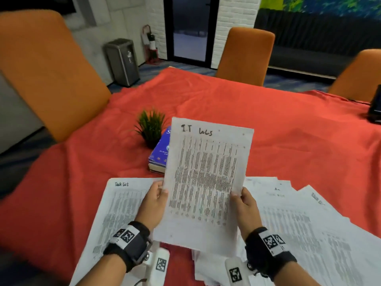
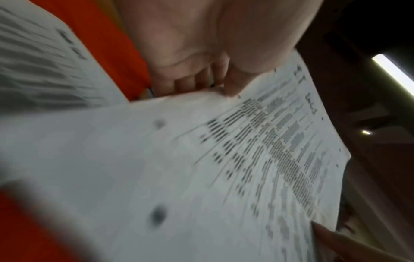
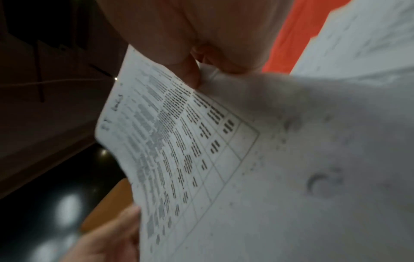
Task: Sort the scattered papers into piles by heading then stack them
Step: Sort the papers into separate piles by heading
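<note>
I hold a printed sheet headed "IT Logs" (image 1: 208, 178) upright above the table with both hands. My left hand (image 1: 155, 200) pinches its left edge, thumb on the front. My right hand (image 1: 242, 201) pinches its right edge the same way. The left wrist view shows the sheet (image 2: 201, 159) under my left thumb (image 2: 233, 85). In the right wrist view the same sheet (image 3: 201, 150) is pinched by my right thumb (image 3: 190, 74). A "Task List" sheet (image 1: 115, 211) lies flat at the left. Several overlapping sheets (image 1: 309, 230) spread out at the right.
A red cloth (image 1: 288, 129) covers the table. A small potted plant (image 1: 151, 126) and a blue book (image 1: 160, 155) sit just beyond the held sheet. Orange chairs (image 1: 245, 54) stand round the table. A dark device (image 1: 376, 106) sits at the far right edge.
</note>
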`<action>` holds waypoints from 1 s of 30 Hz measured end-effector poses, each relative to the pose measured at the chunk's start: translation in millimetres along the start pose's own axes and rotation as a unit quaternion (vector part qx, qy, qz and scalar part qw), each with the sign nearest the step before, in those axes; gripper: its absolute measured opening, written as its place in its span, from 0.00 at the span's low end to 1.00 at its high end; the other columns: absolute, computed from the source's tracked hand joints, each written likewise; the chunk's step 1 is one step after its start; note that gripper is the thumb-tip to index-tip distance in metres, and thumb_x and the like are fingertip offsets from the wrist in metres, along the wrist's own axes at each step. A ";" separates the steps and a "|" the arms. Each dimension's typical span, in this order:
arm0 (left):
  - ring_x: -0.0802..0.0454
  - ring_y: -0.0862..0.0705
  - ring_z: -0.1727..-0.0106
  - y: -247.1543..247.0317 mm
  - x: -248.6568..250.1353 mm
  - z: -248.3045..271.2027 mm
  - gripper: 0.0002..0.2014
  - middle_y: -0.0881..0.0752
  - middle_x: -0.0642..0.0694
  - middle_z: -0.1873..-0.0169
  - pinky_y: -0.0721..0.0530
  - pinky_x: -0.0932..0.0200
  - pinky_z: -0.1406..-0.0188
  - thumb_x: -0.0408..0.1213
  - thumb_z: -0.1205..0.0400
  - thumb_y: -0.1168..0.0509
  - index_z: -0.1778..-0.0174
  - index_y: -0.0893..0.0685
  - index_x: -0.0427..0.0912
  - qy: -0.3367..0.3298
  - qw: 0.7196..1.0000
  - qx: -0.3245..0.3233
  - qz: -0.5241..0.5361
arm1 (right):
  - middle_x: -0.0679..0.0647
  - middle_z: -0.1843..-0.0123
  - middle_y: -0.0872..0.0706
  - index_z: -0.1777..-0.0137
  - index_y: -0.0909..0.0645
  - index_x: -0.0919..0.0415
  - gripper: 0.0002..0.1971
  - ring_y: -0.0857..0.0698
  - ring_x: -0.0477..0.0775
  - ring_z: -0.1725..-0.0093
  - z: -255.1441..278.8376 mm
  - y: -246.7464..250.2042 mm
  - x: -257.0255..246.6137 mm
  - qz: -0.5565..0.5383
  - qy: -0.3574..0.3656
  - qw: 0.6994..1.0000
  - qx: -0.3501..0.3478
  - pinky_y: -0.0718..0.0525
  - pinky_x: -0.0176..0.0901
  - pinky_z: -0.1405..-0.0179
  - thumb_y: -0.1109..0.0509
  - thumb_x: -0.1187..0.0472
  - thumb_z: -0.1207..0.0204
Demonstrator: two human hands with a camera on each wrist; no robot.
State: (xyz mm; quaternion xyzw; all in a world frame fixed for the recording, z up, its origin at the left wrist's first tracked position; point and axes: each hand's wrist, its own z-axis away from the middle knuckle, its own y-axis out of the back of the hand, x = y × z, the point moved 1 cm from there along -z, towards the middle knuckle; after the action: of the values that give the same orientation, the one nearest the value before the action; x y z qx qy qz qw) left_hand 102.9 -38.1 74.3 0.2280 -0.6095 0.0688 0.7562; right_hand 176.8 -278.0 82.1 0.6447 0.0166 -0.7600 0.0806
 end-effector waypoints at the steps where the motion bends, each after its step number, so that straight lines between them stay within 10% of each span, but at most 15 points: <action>1: 0.58 0.13 0.49 14.4 -15.0 4.2 0.08 0.11 0.52 0.49 0.19 0.57 0.49 0.37 0.13 0.44 0.45 0.22 0.54 0.032 0.999 -0.003 -0.021 | 0.54 0.47 0.10 0.43 0.19 0.58 0.09 0.12 0.55 0.46 0.2 -14.5 1.3 -0.005 -0.011 1.000 -0.016 0.14 0.50 0.46 0.40 0.65 0.16; 8: 0.50 0.16 0.54 116.4 -57.3 32.7 0.12 0.12 0.47 0.55 0.21 0.57 0.55 0.28 0.14 0.45 0.51 0.18 0.44 0.132 0.984 0.121 -0.022 | 0.58 0.56 0.12 0.37 0.26 0.58 0.10 0.14 0.60 0.60 11.0 -94.8 3.7 0.046 -0.088 0.975 -0.201 0.15 0.53 0.56 0.40 0.65 0.16; 16: 0.41 0.14 0.49 182.2 -139.7 46.4 0.09 0.11 0.42 0.53 0.19 0.45 0.40 0.30 0.16 0.43 0.53 0.18 0.42 0.231 0.958 0.114 -0.122 | 0.61 0.56 0.13 0.39 0.24 0.60 0.09 0.16 0.57 0.63 5.2 -66.9 36.4 0.113 -0.147 0.972 -0.146 0.21 0.46 0.66 0.40 0.64 0.16; 30: 0.42 0.19 0.55 165.4 -142.9 45.0 0.10 0.13 0.36 0.49 0.24 0.56 0.53 0.29 0.17 0.43 0.44 0.20 0.37 0.262 0.925 0.139 -0.238 | 0.56 0.58 0.10 0.39 0.23 0.56 0.09 0.09 0.59 0.58 7.5 -19.6 89.4 0.277 -0.146 0.945 -0.098 0.11 0.61 0.52 0.37 0.59 0.18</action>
State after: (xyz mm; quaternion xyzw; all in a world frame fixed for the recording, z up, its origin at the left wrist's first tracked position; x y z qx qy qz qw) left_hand -35.8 114.1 -11.8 0.4431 -0.3018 0.0283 0.8437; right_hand 152.7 -268.7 -6.1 0.4948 -0.1004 -0.7881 0.3523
